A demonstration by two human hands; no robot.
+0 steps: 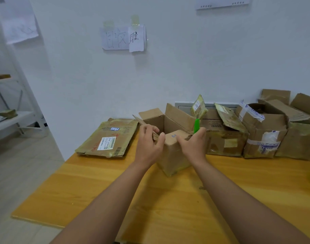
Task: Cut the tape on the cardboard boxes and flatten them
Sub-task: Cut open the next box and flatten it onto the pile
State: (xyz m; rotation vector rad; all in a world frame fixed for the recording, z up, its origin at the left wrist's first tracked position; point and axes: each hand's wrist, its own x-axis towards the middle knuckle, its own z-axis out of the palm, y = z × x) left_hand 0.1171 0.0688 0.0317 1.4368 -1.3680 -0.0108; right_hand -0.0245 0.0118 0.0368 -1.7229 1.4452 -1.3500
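A small brown cardboard box stands on the wooden table, one corner turned toward me, its top flaps open. My left hand pinches the box's left flap between thumb and fingers. My right hand grips the right top edge of the box and also holds a green-handled cutter, whose handle sticks up above the fist. The blade is hidden. A flattened, taped box with a white shipping label lies at the table's far left.
Several taped cardboard boxes with raised flaps stand in a row along the wall at the back right. A white shelf rack is on the left, beyond the table edge. Paper notes hang on the wall.
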